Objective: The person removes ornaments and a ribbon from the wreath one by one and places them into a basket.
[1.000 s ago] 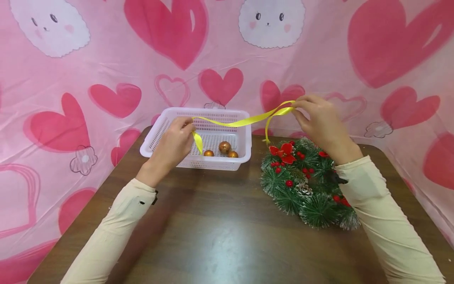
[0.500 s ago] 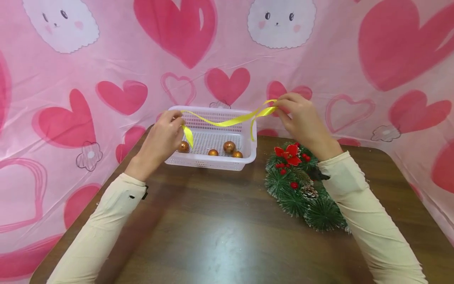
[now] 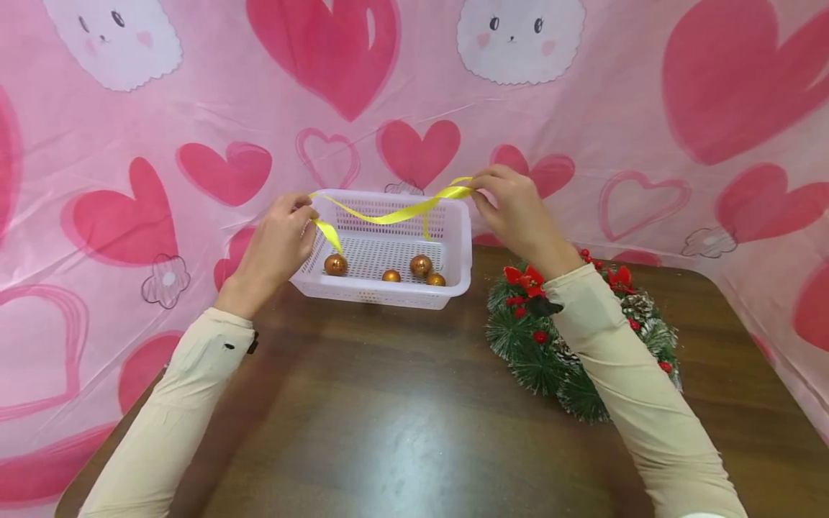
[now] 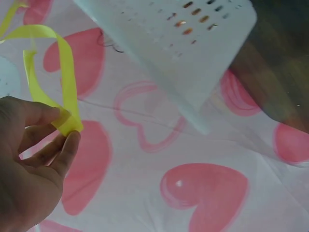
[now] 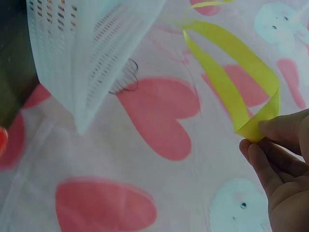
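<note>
A yellow ribbon (image 3: 391,216) hangs in a shallow sag between the two hands, above the white plastic basket (image 3: 461,237). The left hand (image 3: 275,237) pinches it at the basket's left side, and a short tail droops from the fingers. In the left wrist view, thumb and fingertips (image 4: 72,137) press on a fold of the ribbon. At the basket's upper right the right hand (image 3: 518,212) pinches the other end, with a loose tail hanging behind. The right wrist view shows the ribbon folded between thumb and fingers (image 5: 263,162).
Several shiny copper-coloured balls (image 3: 421,265) lie in the basket. A green wreath (image 3: 512,338) with red flowers, berries and pine cones lies on the brown wooden table (image 3: 388,403) at right, partly covered by the right sleeve. Behind hangs a pink heart-print cloth (image 3: 414,86).
Both hands have moved left with the ribbon, the right hand farther, from above the wreath to the basket's right side. The ribbon sags slightly more, and another ball at the basket's left has come into view.
</note>
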{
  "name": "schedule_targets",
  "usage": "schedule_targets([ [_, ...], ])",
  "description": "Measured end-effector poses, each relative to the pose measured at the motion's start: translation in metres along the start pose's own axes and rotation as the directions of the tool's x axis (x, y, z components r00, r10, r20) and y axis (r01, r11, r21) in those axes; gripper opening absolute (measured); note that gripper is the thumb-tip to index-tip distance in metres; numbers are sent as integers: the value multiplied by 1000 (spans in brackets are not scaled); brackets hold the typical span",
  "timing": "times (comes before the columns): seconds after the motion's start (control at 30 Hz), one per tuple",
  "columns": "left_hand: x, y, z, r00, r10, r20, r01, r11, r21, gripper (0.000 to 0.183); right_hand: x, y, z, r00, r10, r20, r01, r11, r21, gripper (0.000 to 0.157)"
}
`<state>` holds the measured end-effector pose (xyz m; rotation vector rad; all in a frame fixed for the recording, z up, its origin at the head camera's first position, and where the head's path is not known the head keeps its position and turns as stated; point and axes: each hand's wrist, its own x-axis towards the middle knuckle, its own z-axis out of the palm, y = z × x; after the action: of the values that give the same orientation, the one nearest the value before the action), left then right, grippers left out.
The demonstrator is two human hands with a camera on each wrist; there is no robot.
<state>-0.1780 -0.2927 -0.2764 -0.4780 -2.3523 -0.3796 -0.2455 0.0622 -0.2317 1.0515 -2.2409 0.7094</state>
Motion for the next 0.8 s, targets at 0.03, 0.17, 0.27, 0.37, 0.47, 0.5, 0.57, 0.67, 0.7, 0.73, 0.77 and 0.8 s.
schedule_targets([
  [0.03,0,-2,1,1000,-10,12,10,1000,4,16,0,0,4,1000,0,10,0,1000,5,17],
  [0.17,-4,-9,5,998,-38,57,36,999,25,16,-1,-2,23,997,-44,61,43,999,12,12],
  [0.27,-7,-14,9,996,-33,82,30,999,40,15,-3,-2,38,990,-75,116,76,997,-10,9],
  [0.37,-10,-19,15,995,-14,101,9,999,48,13,-7,-3,49,978,-60,199,68,997,-34,11],
  [0.47,-12,-21,19,992,-1,124,-5,999,51,12,-12,-2,59,957,-17,291,34,998,-52,15],
  [0.5,-13,-21,20,991,-1,135,-6,999,51,13,-13,-2,61,949,-1,315,19,998,-53,16],
  [0.57,-15,-21,22,987,-5,159,-3,999,50,14,-15,0,66,936,13,352,5,999,-51,16],
  [0.67,-18,-21,25,980,-8,200,1,999,36,15,-20,4,70,916,31,400,-19,999,-34,17],
  [0.7,-18,-21,26,977,-12,215,5,999,33,16,-21,5,71,909,34,415,-26,999,-26,18],
  [0.73,-19,-21,26,973,-19,231,13,1000,27,17,-22,5,72,901,45,431,-41,999,-19,19],
  [0.77,-20,-20,27,969,-27,245,23,1000,21,17,-23,5,72,893,57,446,-56,998,-15,21],
  [0.8,-21,-20,27,965,-34,260,30,999,17,18,-25,6,72,887,66,457,-65,998,-16,22],
])
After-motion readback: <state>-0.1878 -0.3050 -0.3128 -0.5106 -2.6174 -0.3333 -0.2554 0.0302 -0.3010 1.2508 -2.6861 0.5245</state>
